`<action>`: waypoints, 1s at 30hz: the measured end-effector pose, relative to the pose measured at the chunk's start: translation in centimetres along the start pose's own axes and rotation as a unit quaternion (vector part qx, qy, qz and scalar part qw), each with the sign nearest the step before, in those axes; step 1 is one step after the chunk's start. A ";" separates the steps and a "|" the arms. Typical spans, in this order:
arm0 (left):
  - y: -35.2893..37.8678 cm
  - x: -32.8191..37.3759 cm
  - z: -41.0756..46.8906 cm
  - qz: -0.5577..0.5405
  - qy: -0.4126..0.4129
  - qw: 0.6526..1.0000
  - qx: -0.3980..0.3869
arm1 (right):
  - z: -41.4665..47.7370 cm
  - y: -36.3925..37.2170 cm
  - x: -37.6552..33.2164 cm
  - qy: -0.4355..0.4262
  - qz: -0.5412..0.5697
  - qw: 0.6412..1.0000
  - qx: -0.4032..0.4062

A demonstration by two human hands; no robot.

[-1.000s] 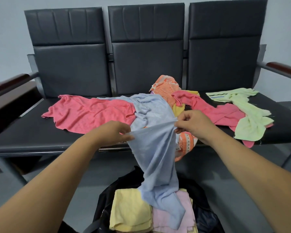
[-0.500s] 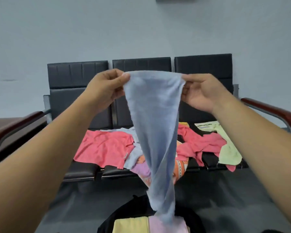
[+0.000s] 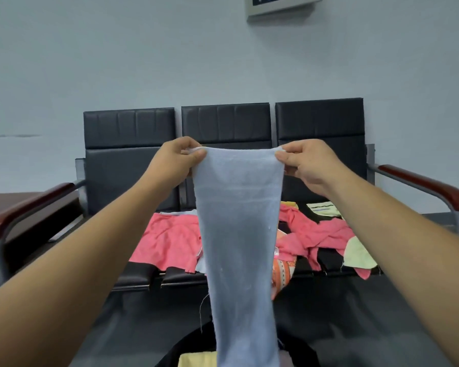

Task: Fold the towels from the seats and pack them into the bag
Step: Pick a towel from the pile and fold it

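Note:
A light blue towel (image 3: 239,234) hangs lengthwise in the air in front of the seats. My left hand (image 3: 175,157) pinches its top left corner and my right hand (image 3: 305,162) pinches its top right corner, stretching the top edge flat. The towel's lower end drops toward the black bag (image 3: 194,348) at the bottom, where a folded yellow towel (image 3: 196,360) shows. On the black seats (image 3: 133,178) lie a pink towel (image 3: 167,242), a second crumpled pink towel (image 3: 321,237), a pale green towel (image 3: 358,255) and an orange patterned towel (image 3: 282,274).
Two armrests with dark red tops, the left armrest (image 3: 24,210) and the right armrest (image 3: 424,186), flank the row of seats. A brown table top (image 3: 6,200) sits at the far left. A grey panel (image 3: 281,6) hangs on the wall above. Dark floor lies between seats and bag.
Both hands lifted the blue towel off the seats and raised it in the air. Since half a second ago the twist has come out and the top edge is stretched wider.

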State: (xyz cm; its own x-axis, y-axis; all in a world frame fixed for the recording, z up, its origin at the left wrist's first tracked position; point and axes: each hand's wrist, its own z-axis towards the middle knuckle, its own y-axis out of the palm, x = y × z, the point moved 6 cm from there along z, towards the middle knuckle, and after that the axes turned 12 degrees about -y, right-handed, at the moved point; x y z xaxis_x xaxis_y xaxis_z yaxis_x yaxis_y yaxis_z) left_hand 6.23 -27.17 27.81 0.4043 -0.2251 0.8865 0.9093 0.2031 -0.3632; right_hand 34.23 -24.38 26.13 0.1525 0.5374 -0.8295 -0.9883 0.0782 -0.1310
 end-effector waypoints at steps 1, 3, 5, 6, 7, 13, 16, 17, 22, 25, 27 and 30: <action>0.3 -0.3 -0.1 -0.027 -0.013 1.000 -0.006 | -0.2 0.2 0.0 -0.004 0.019 1.000 -0.012; 1.1 -0.6 -0.3 -0.047 -0.026 0.998 -0.022 | -0.9 1.1 -0.2 -0.011 0.075 0.996 -0.055; 2.2 -0.6 -0.4 -0.062 -0.025 0.996 -0.059 | -1.9 2.6 -0.3 0.004 0.140 0.983 -0.119; 2.7 -0.5 -0.5 -0.063 -0.021 0.995 -0.079 | -2.4 3.4 -0.3 0.021 0.169 0.974 -0.153; 3.2 -0.4 -0.4 -0.061 -0.020 0.993 -0.098 | -2.9 4.2 -0.1 0.041 0.184 0.964 -0.188; 5.2 -1.6 -0.1 -0.081 -0.007 0.990 -0.116 | -4.0 6.7 2.2 0.089 0.130 0.953 -0.258; 7.3 -5.8 -0.7 -0.139 -0.078 0.955 -0.251 | -2.9 6.4 3.4 0.098 0.248 0.948 -0.173; 8.5 -8.0 -1.5 -0.090 -0.109 0.942 -0.303 | -2.4 6.1 4.2 0.111 0.281 0.944 -0.134; 12.8 -16.5 -5.2 -0.054 -0.230 0.896 -0.376 | -1.8 4.8 10.5 0.199 0.268 0.943 -0.004; 13.8 -18.4 -5.0 -0.176 -0.257 0.891 -0.329 | -3.3 4.6 15.1 0.269 0.217 0.938 0.040; 14.1 -18.6 -4.1 -0.245 -0.265 0.888 -0.284 | -5.0 5.1 18.3 0.324 0.200 0.924 0.039; 14.9 -18.3 -3.1 -0.355 -0.306 0.842 -0.267 | -8.1 6.7 22.1 0.386 0.201 0.900 -0.003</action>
State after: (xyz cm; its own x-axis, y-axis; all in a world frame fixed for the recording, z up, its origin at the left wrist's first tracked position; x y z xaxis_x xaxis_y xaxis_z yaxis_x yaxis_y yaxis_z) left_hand 12.66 -22.96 5.31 -0.2389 0.4580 0.8563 0.8810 -0.2686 0.3894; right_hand 31.06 -18.76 2.56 -0.2566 -0.2228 -0.9405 -0.9649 0.0026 0.2627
